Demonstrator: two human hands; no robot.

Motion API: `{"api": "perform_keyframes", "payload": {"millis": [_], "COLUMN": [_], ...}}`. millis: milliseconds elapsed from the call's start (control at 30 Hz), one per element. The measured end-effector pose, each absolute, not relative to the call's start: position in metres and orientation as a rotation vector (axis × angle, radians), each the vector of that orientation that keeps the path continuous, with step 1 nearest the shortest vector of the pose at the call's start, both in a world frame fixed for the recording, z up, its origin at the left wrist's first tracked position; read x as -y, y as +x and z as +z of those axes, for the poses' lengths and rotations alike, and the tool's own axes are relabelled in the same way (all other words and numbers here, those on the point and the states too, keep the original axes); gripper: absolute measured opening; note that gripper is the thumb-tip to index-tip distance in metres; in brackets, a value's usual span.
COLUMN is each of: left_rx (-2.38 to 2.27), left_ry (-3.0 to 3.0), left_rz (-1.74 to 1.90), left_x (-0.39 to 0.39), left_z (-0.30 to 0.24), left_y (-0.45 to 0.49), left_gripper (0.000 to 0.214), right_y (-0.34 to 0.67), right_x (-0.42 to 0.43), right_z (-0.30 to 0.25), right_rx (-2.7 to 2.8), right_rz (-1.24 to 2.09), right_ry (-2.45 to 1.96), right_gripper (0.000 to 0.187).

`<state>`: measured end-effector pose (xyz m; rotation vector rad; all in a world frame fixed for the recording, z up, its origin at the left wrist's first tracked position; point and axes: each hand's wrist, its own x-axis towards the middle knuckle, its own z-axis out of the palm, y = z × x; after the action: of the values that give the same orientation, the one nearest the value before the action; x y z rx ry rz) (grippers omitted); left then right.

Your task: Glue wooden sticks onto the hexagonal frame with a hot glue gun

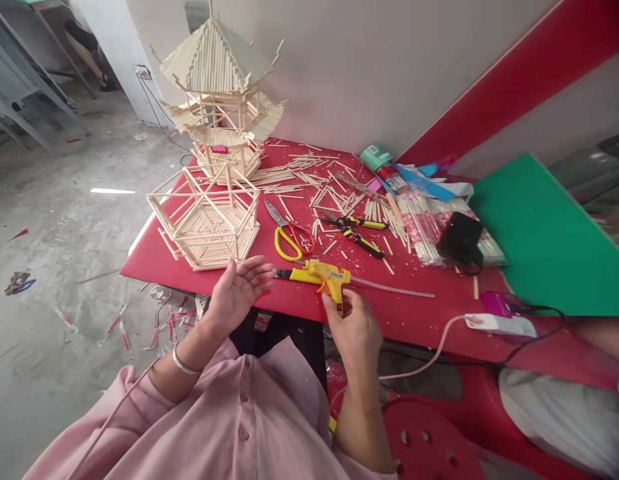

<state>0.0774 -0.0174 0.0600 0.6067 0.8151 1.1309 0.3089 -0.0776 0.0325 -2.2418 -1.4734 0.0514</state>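
Observation:
My right hand [356, 330] grips the handle of a yellow and orange glue gun [319, 275], whose nozzle points left toward my left hand [236, 291]. That hand is palm up with its fingers spread and slightly curled, just in front of a hexagonal frame of wooden sticks [205, 220]. Whether a small stick lies in the fingers is not clear. A clear glue stick [394, 289] juts from the back of the gun. Behind the frame stands a tall stick pagoda [222, 100] on the red table [154, 257].
Yellow-handled scissors [288, 239], yellow and black pliers [356, 230], loose sticks [299, 177], packets of sticks [422, 223] and a black object [462, 240] lie on the table. A green board [544, 237] rests at right. A white power strip [499, 325] sits near the front edge. Another person's arm [602, 333] shows at far right.

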Motion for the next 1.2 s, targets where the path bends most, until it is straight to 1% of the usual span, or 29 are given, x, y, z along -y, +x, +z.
{"api": "perform_keyframes", "payload": {"millis": [100,167,233,333,400,467,567,700,800,867,933,1000,1100,1200], "left_rx": [-0.992,-1.145,-1.246,-1.266,-1.23,-1.206,-1.199,-1.2,-1.224,-1.238,-1.266,-1.294,-1.299,-1.261], "left_ry": [0.84,1.094,1.371,1.8,2.105,2.383,2.627,2.707,2.682,2.661,2.644,2.623,2.581,2.531], "left_rz": [1.165,1.152,1.144,1.199,1.196,1.117,0.994,0.965,0.936,0.932,0.95,0.99,1.068,1.176], "left_x": [0.025,0.029,0.032,0.031,0.027,0.021,0.01,0.0,-0.001,0.001,0.004,0.007,0.013,0.021], "left_z": [0.055,0.052,0.049,0.043,0.038,0.035,0.031,0.025,0.02,0.018,0.019,0.023,0.03,0.039], "left_y": [0.084,0.087,0.091,0.098,0.105,0.113,0.125,0.133,0.133,0.131,0.129,0.127,0.12,0.106], "left_gripper": [0.045,0.035,0.029,0.022,0.018,0.016,0.019,0.021,0.019,0.021,0.021,0.021,0.019,0.018], "right_y": [0.303,0.297,0.293,0.298,0.309,0.324,0.345,0.359,0.358,0.349,0.335,0.318,0.296,0.285], "right_x": [0.071,0.07,0.073,0.085,0.091,0.093,0.088,0.08,0.08,0.082,0.08,0.07,0.044,0.025], "right_z": [0.023,0.023,0.028,0.04,0.044,0.042,0.031,0.023,0.033,0.043,0.051,0.056,0.051,0.041], "right_rx": [1.544,1.542,1.472,1.37,1.322,1.278,1.251,1.242,1.251,1.273,1.345,1.558,2.024,2.226], "right_rz": [0.07,-0.026,-0.172,-0.318,-0.357,-0.36,-0.318,-0.262,-0.25,-0.304,-0.376,-0.362,-0.161,-0.03], "right_ry": [-2.253,-2.211,-2.164,-2.163,-2.231,-2.325,-2.434,-2.521,-2.59,-2.585,-2.456,-2.207,-1.818,-1.713], "right_gripper": [0.037,0.033,0.032,0.033,0.034,0.035,0.037,0.037,0.039,0.043,0.043,0.039,0.036,0.033]}}
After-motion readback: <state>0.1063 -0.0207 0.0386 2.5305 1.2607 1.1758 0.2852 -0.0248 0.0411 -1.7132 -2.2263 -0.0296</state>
